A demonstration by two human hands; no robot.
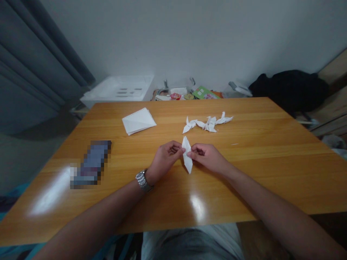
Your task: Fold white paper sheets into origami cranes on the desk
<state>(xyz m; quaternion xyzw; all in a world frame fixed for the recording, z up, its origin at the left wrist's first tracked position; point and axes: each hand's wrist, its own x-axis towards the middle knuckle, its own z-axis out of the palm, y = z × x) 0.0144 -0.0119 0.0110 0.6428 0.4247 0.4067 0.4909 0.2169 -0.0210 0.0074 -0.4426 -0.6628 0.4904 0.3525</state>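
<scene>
Between my two hands is a narrow diamond of folded white paper [187, 159], its upper end split into two points. My left hand [169, 159] pinches its left edge between thumb and fingers, and a metal watch [143, 180] is on that wrist. From the other side my right hand [207, 155] grips the right edge, thumb pressed on the front. Just beyond the hands lie several small folded paper cranes [210, 124] in a row. A stack of white paper sheets [138, 121] rests farther left.
On the left of the wooden table [257, 162] lies a pixelated phone [93, 162]. A thin paper scrap [234, 144] is at the right. Behind the far edge are a white tray [119, 88], a green booklet [204, 93] and a black cloth heap [290, 88].
</scene>
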